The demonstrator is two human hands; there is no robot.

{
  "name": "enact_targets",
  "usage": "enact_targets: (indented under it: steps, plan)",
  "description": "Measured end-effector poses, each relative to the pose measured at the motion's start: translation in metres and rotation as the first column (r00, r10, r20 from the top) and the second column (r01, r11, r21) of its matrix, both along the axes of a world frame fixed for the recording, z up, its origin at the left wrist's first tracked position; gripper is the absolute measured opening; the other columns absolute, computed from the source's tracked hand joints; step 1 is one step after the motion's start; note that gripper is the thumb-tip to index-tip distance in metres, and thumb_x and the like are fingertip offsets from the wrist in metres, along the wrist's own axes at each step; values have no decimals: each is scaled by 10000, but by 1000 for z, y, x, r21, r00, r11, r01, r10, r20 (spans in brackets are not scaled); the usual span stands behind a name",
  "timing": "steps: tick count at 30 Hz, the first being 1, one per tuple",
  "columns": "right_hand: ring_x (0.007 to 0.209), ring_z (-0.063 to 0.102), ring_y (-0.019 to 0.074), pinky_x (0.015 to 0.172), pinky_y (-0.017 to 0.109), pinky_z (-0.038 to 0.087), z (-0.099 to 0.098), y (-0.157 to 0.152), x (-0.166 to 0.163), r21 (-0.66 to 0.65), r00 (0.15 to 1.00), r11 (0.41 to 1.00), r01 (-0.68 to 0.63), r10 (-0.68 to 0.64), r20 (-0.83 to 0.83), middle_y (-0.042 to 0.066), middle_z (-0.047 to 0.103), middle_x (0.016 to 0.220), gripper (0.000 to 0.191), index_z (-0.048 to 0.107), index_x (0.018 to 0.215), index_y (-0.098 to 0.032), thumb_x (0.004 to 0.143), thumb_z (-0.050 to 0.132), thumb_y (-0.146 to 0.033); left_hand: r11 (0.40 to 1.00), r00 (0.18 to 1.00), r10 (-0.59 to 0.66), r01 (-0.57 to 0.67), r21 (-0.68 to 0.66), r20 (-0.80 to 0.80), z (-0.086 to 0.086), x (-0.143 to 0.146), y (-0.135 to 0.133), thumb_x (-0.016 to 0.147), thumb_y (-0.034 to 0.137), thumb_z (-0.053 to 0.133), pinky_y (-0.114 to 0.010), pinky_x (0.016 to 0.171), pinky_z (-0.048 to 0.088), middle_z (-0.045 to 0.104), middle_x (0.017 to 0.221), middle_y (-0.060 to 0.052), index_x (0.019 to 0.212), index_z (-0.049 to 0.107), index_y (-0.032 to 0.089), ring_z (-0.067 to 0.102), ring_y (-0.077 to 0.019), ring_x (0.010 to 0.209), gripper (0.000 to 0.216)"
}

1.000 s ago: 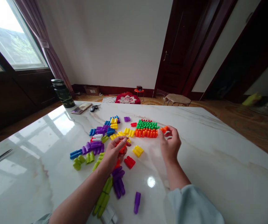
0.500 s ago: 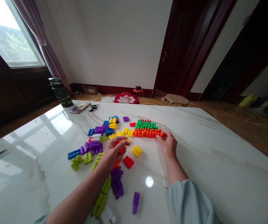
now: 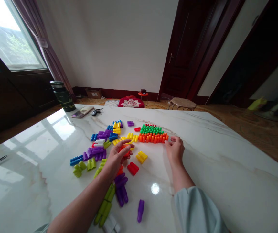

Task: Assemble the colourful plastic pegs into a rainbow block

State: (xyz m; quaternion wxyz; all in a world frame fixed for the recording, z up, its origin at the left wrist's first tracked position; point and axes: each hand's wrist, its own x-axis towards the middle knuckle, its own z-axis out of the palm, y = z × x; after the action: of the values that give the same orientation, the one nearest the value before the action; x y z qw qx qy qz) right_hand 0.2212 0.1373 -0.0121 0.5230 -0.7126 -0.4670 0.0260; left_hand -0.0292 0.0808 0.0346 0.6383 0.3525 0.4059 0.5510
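Note:
My left hand (image 3: 116, 158) hovers over the loose plastic blocks, fingers curled around an orange block (image 3: 125, 150), partly hidden by thumb and fingers. My right hand (image 3: 175, 150) is just off the right end of a row of upright orange blocks (image 3: 153, 138), thumb and fingers apart with nothing visible between them. Behind that row stand green blocks (image 3: 151, 129), then red ones (image 3: 150, 125). Between my hands lie a yellow block (image 3: 142, 157) and a red block (image 3: 133, 168). Another red block (image 3: 137, 129) touches or nearly touches the green rows' left side.
Purple blocks (image 3: 121, 189), lime blocks (image 3: 104, 207) and a blue block (image 3: 76, 160) lie scattered at left and front. A single purple piece (image 3: 141, 210) is near me. Farther back are a camouflage flask (image 3: 62, 97), a phone (image 3: 82, 112) and keys (image 3: 95, 112) on the marble table (image 3: 202, 155).
My right hand has drawn slightly back from the end of the orange row, and its fingers have parted from the last block. My left hand has barely shifted.

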Motion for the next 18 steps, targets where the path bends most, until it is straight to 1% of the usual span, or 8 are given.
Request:
enact_targets:
  steps: [3,5,6,8,10,11,14,18]
  plan:
    - [621,552,155,725,352,497,14,-10,-17,62,999,997,-36,37,-23,92,647,930,229,620,925,-153,728,619,-268,999,987,-31,34,-15,158,1,0,1,673,236,751,-280,785,537,657,1130,-100,1198,593,183,666,-184,905,551]
    - [632,556,149,677,315,501,25,-20,-36,106,968,965,-239,245,-46,69,651,895,213,638,932,-166,775,619,-308,996,955,-73,82,-20,286,2,0,2,691,197,690,-357,926,506,644,1158,-107,1261,554,187,641,-231,1042,587]
    - [649,566,147,664,299,504,29,-25,-46,115,918,914,-388,394,-36,59,652,890,211,649,948,-175,794,621,-316,994,937,-92,105,-20,336,2,0,2,694,188,667,-386,963,488,645,1150,-109,1285,536,187,629,-242,1076,605]
    - [698,587,141,665,283,513,35,-35,-65,98,747,741,-664,664,35,51,653,957,234,661,1031,-209,816,635,-298,991,912,-108,128,-24,397,2,0,3,703,183,640,-416,988,472,649,1123,-108,1316,509,187,623,-244,1089,627]
    - [803,612,151,724,293,527,37,-41,-79,63,589,587,-807,797,130,50,637,1076,323,648,1134,-259,811,668,-267,990,902,-110,137,-37,417,2,0,2,711,183,638,-411,990,471,656,1098,-100,1328,503,187,632,-230,1059,631]
    - [875,616,163,772,307,530,37,-43,-83,49,551,551,-833,817,172,49,626,1119,370,640,1168,-282,802,686,-254,988,903,-116,147,-43,415,2,0,1,713,180,644,-395,992,468,661,1084,-93,1329,506,186,638,-218,1038,631]
    - [1034,592,196,895,348,508,33,-43,-85,19,550,566,-824,792,267,42,629,1125,369,661,1151,-303,796,700,-210,979,908,-172,201,-37,381,-1,0,-2,710,168,671,-355,1020,438,682,1057,-71,1325,522,181,647,-183,996,633]
    - [978,599,194,885,347,504,35,-41,-81,20,577,612,-791,733,361,37,665,1024,251,705,1048,-273,848,617,-149,960,907,-264,280,-3,328,-5,-2,-6,725,168,687,-394,1093,362,674,1156,-75,1324,535,180,631,-190,1066,618]
